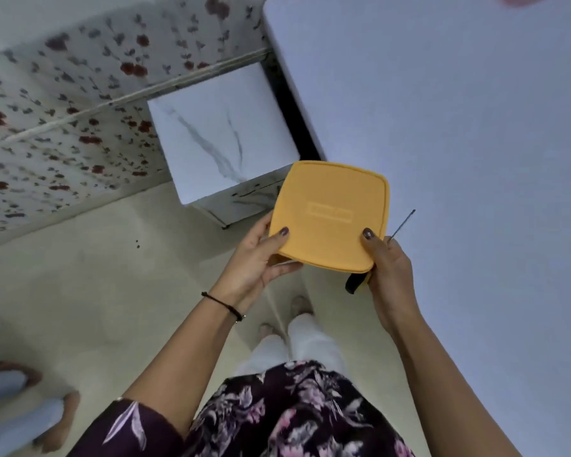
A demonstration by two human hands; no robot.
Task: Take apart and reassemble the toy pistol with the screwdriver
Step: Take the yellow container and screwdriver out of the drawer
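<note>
Two hands up, both on one yellow square container point(330, 214). Left hand point(256, 258) pinches its left corner, thumb on top, fingers under. Right hand point(388, 268) grips right corner, thumb on top, plus one screwdriver point(402, 225) tucked in same hand, thin shaft poking out over white table point(459, 110). Toy pistol not visible, can't tell where it is. One black bracelet point(223, 305) on left wrist. One marble-look stool point(221, 133) beside table.
</note>
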